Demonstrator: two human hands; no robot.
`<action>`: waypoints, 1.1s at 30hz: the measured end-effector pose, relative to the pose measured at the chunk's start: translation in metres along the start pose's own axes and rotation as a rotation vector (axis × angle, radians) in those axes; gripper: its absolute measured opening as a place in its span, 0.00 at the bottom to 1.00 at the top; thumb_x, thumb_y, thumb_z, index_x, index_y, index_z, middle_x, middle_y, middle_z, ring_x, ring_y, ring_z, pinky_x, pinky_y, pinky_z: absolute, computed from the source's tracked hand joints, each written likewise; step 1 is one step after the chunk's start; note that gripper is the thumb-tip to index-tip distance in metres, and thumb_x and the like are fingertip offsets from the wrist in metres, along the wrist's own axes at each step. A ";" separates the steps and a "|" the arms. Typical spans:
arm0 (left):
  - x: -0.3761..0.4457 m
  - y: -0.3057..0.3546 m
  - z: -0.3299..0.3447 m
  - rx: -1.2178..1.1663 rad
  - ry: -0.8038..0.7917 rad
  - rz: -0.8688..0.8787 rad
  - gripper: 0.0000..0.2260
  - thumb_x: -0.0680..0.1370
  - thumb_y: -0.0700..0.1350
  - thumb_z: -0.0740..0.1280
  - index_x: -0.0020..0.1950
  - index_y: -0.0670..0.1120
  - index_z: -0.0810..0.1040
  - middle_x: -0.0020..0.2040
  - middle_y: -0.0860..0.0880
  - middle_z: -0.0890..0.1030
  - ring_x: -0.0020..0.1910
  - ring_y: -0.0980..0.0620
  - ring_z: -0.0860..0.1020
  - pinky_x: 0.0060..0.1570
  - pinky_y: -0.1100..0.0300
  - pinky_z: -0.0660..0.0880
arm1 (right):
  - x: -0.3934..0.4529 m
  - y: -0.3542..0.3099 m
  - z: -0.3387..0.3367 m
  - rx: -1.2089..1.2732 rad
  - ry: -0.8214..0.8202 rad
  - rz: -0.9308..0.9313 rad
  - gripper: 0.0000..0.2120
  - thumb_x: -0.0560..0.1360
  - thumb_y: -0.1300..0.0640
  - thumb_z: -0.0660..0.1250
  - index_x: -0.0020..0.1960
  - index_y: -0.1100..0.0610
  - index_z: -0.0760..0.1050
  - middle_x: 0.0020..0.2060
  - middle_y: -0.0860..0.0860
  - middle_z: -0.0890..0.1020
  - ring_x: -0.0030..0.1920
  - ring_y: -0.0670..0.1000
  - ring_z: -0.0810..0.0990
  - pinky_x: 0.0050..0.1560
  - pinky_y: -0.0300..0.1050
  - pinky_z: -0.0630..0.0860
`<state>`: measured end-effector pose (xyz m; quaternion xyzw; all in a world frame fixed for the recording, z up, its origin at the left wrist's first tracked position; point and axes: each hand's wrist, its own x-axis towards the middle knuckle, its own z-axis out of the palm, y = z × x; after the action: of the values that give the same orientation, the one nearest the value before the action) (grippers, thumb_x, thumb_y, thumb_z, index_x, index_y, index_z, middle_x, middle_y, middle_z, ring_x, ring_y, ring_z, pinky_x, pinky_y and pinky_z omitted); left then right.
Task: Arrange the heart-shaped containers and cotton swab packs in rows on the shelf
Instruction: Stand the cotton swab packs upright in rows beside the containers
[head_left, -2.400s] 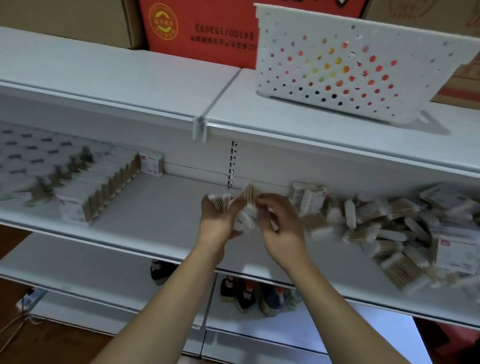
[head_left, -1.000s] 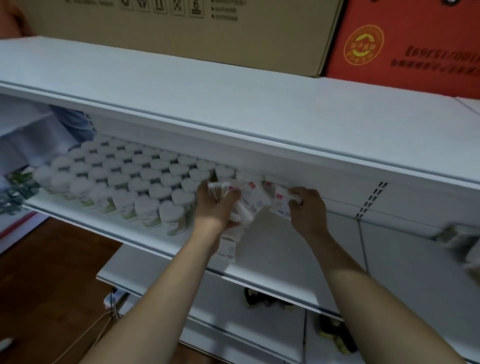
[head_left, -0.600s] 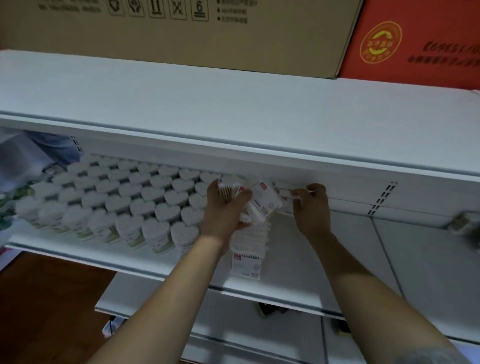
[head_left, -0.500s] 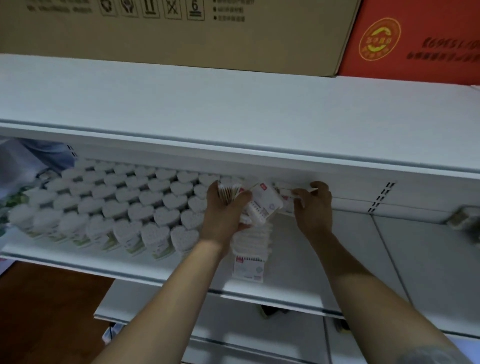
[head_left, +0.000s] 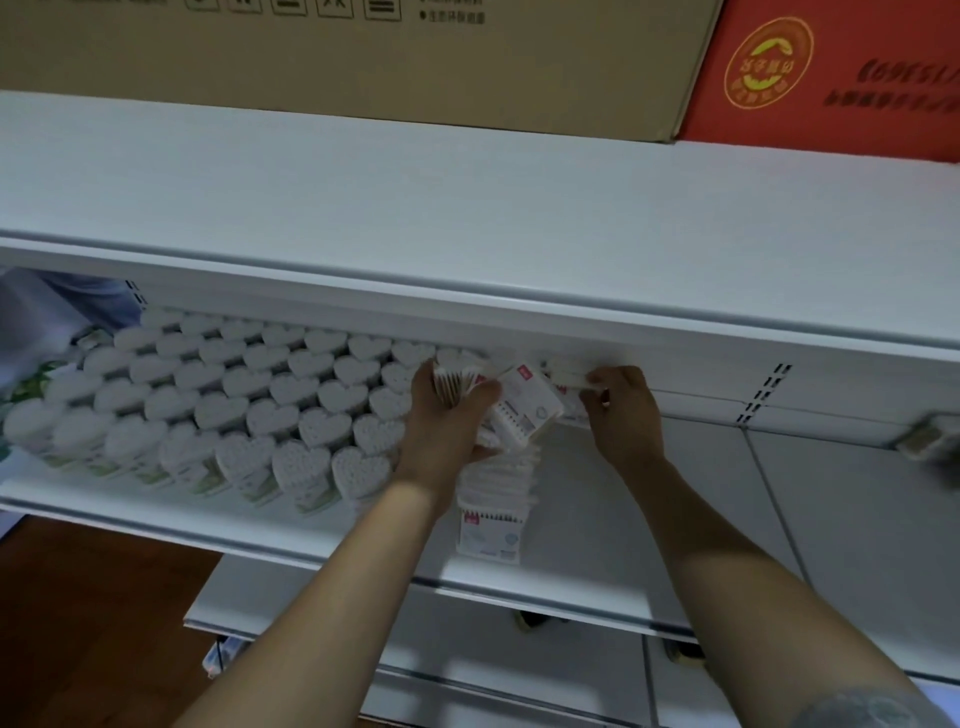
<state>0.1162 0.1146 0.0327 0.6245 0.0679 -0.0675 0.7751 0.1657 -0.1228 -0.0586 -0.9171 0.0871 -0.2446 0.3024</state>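
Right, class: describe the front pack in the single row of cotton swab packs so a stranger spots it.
Find the middle shelf with heart-shaped containers. Right of them, below the left hand, runs one row of packs. The front pack stands nearest the edge, label facing out.

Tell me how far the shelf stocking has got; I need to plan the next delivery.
Done: heart-shaped containers stand in rows, with one row of swab packs beside them. In hand: the left hand grips several packs; the right hand pinches a pack at the back. Left: the bare shelf rightward.
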 end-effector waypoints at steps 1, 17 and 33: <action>-0.001 -0.001 0.002 -0.003 0.007 -0.006 0.33 0.77 0.45 0.73 0.78 0.55 0.60 0.59 0.53 0.77 0.55 0.51 0.80 0.37 0.56 0.81 | 0.001 0.001 -0.001 0.001 -0.011 -0.009 0.10 0.75 0.59 0.71 0.56 0.57 0.80 0.56 0.55 0.76 0.42 0.57 0.81 0.49 0.51 0.79; -0.018 -0.008 0.017 -0.028 0.061 -0.006 0.32 0.77 0.44 0.72 0.77 0.54 0.61 0.63 0.48 0.76 0.53 0.52 0.79 0.36 0.57 0.82 | -0.004 -0.003 -0.023 0.039 -0.052 0.030 0.20 0.76 0.54 0.71 0.66 0.57 0.73 0.61 0.57 0.76 0.47 0.55 0.82 0.49 0.51 0.79; -0.024 -0.016 0.046 -0.012 -0.151 0.001 0.29 0.77 0.48 0.72 0.75 0.56 0.63 0.61 0.50 0.80 0.56 0.48 0.83 0.48 0.44 0.83 | -0.060 -0.043 -0.094 0.895 -0.116 0.452 0.05 0.80 0.59 0.66 0.50 0.57 0.81 0.42 0.58 0.84 0.42 0.55 0.83 0.46 0.54 0.82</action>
<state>0.0902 0.0670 0.0319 0.6128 0.0095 -0.1136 0.7819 0.0669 -0.1180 0.0087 -0.6678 0.1530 -0.1349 0.7159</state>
